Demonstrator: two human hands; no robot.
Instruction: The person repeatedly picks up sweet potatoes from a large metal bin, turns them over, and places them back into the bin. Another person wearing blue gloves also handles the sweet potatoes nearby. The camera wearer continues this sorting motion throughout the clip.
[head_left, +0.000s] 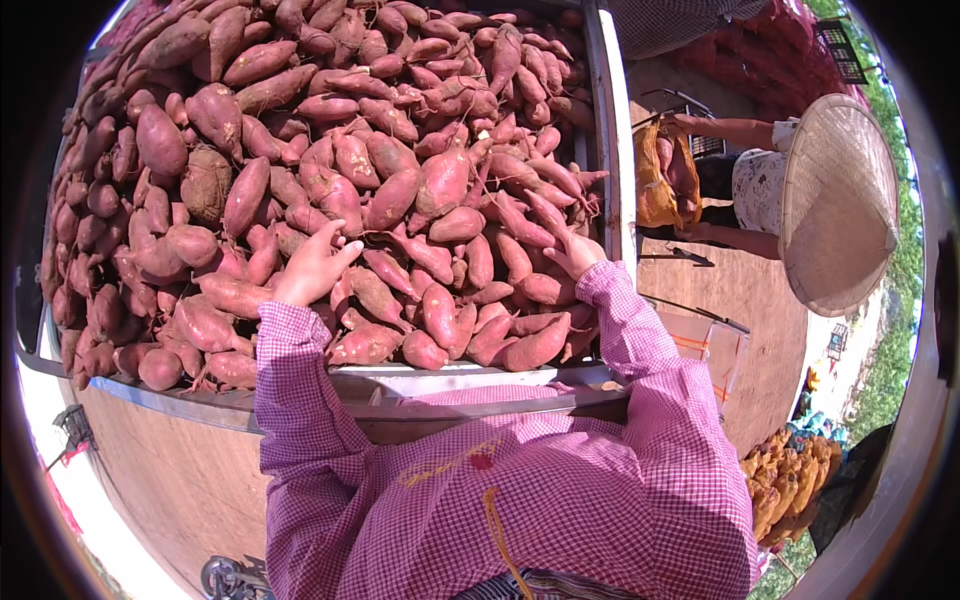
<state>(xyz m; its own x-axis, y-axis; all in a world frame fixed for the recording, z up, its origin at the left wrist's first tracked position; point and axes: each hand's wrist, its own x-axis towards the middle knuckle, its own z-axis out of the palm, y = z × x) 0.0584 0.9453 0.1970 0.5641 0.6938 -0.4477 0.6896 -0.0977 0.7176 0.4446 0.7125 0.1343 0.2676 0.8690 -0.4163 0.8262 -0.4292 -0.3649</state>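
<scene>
A large heap of red-skinned sweet potatoes fills a metal-edged bin before me, some with soil and fine roots on them. Over the left middle of the heap is my left hand, palm facing inward, thumb and fingers apart, holding nothing. At the bin's right side, my right hand has its fingers at the lower end of a slender sweet potato; whether it grips the root cannot be told. Both sleeves are pink checked cloth, and my body is close to the bin's near rim.
Right of the bin's white side rail, a person in a conical woven hat holds an orange mesh bag with sweet potatoes inside. Filled yellow bags stand at lower right. Red sacks lie at upper right.
</scene>
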